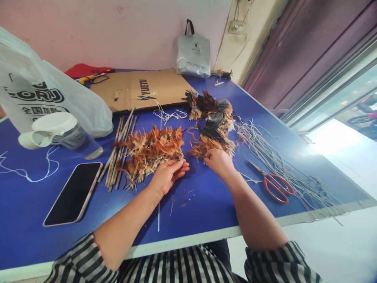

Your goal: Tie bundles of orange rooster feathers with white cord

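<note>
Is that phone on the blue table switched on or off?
The screen looks off: the phone lies face up, all black, with no picture lit. Whether it's powered down, I cannot tell.

On a blue counter [206, 208], at left, a phone [73, 194] lies face up, screen dark. Behind it, a clear container [84, 143] with a white lid is before a white plastic bag [91, 106]. Farther back: brown cardboard [167, 84] printed YUETU and a silver bag [193, 57] near a pink wall [123, 31].
</note>
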Motion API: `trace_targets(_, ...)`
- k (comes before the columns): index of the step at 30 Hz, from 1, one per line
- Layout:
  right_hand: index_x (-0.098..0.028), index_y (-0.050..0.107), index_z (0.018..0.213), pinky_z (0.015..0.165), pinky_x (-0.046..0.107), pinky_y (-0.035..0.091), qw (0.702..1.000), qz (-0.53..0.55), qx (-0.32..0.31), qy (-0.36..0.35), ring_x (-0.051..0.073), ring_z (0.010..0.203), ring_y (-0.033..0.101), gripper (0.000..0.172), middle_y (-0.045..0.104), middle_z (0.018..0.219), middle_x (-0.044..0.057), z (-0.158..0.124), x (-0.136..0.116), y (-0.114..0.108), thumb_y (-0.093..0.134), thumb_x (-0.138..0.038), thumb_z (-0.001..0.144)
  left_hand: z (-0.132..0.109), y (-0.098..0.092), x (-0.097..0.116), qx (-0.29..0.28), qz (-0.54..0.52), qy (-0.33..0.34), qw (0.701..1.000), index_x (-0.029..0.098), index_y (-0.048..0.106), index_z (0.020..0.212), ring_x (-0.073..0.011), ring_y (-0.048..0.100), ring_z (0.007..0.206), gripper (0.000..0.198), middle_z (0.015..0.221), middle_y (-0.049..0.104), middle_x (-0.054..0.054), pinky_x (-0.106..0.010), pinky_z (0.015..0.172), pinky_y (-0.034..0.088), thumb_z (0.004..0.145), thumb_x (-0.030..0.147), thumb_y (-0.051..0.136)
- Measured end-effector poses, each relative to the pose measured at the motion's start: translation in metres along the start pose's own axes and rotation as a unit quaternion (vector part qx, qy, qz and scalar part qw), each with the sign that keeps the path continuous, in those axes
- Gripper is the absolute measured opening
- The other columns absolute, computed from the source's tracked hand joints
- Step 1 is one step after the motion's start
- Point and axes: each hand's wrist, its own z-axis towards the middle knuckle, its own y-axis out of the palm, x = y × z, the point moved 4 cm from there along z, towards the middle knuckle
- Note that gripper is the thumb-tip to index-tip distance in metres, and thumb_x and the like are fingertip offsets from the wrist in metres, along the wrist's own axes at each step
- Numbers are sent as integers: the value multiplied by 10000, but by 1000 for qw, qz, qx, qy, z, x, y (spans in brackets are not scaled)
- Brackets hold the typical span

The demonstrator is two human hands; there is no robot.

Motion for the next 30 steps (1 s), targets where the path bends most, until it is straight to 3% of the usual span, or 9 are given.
trace_targets(5, -168, 620, 637, 513, 224, 331, 985, 174, -2, -2, 103, 512, 466, 130, 549, 548, -11, 2, 6, -9, 571, -281, 678, -1, 0, 0, 5, -7, -14, 1000, 100, 678, 788, -105, 661, 657, 65, 769, 705, -78, -136, 529, 522, 736, 130, 652)
trace_targets(11, -153, 574, 660, 398, 206, 239, 924, 370, -92, 13, 62, 381, 306, 231, 396, 423, -59, -1, 3, -9, 551, -379, 702, -2, 2, -2, 1, -19, -42, 999, 87, 673, 769, -122, 671, 703, 63, 822, 706, -104, -144, 557, 536, 761, 93, 610)
trace_targets(13, -148, 583, 664, 408, 202, 251, 925, 369, -95, -6, 60, 395, 322, 219, 418, 443, -55, -2, -1, -8, 557, -363, 695, -2, 2, -3, -4, -31, -50, 998, 83, 673, 775, -127, 674, 718, 69, 840, 704, -109, -144, 566, 539, 764, 83, 604)
trace_targets(17, -145, 616, 592, 471, 204, 298, 961, 260, -81, -53, 75, 486, 411, 172, 510, 514, -29, -4, -7, -3, 585, -303, 650, -1, 1, -4, -3, -44, -58, 997, 84, 680, 786, -123, 674, 719, 85, 838, 704, -100, -137, 569, 542, 763, 69, 599)
trace_targets(20, -151, 648, 600, 486, 206, 310, 969, 223, -88, -63, 83, 512, 438, 182, 539, 529, -26, -4, -9, 1, 564, -298, 667, 0, 1, -4, -13, -47, -47, 998, 83, 686, 791, -122, 672, 743, 81, 851, 704, -95, -140, 609, 547, 755, 75, 614)
trace_targets(25, -143, 642, 630, 459, 204, 314, 952, 274, -122, -59, 77, 459, 426, 231, 525, 497, -28, -4, -11, 0, 541, -337, 706, 2, 5, -7, -56, -67, -37, 996, 71, 689, 785, -172, 662, 863, 76, 938, 696, -121, -213, 778, 541, 717, 78, 656)
trace_targets(30, -151, 550, 601, 432, 190, 326, 914, 369, -164, -44, 67, 415, 412, 243, 487, 455, -40, -7, -14, 0, 554, -366, 713, 5, 4, -9, -83, -85, -55, 991, 72, 692, 813, -183, 653, 897, 108, 947, 697, -125, -271, 872, 504, 710, 82, 661)
